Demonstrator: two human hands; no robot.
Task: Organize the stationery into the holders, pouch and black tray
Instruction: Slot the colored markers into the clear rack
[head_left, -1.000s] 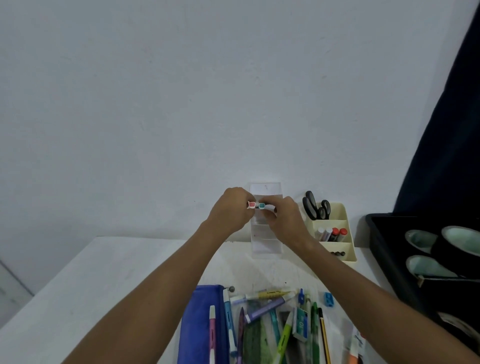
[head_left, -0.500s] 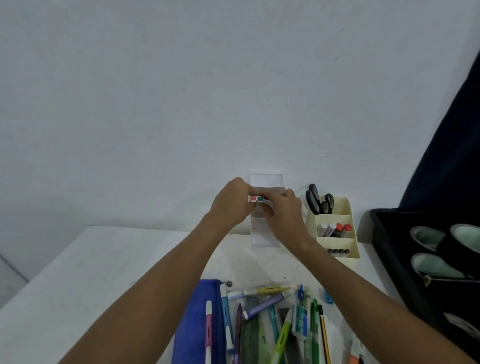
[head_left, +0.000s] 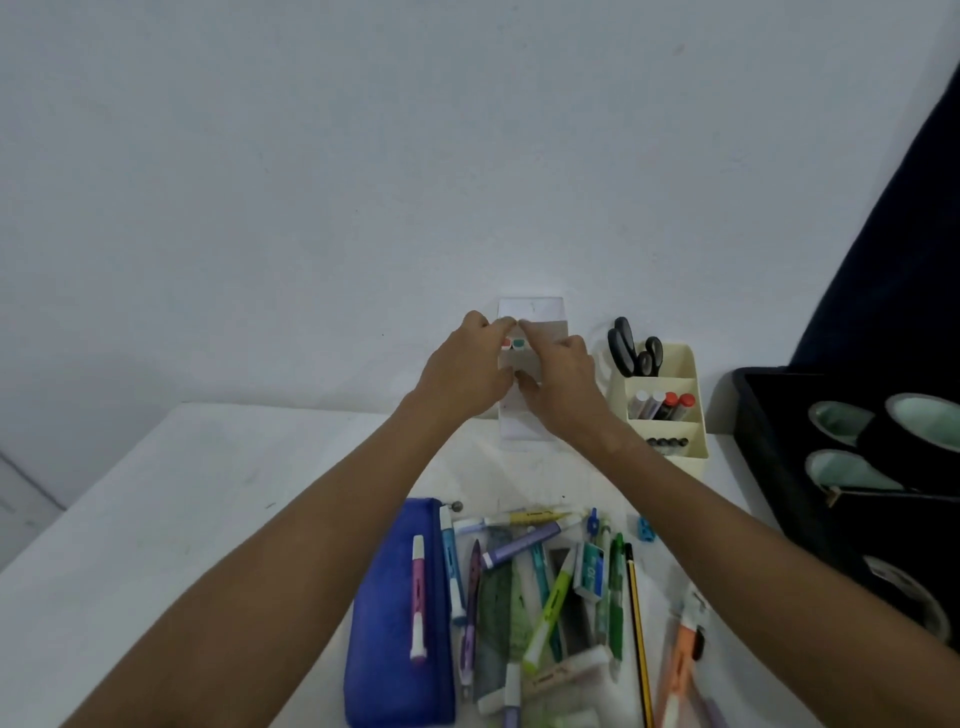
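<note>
Hands meet at the clear holder that stands against the wall at the far edge of the white table. My left hand and my right hand pinch together a small bundle of pens, whose red and teal caps show between my fingertips just in front of the holder's upper part. I cannot tell whether the pens are already inside a compartment or only held before it.

Just to the right of the clear holder stands a cream holder: black-handled scissors in its back compartment, markers with white and red caps in the middle one, and small dark things in the front one. Further right, a black tray holds rolls of tape.

Near me on the table lies a blue pouch with a pink and white pen on top. Beside it to the right is a loose heap of stationery: highlighters, pens, a green pen, a yellow and black pencil, an orange marker and a small blue sharpener.
</note>
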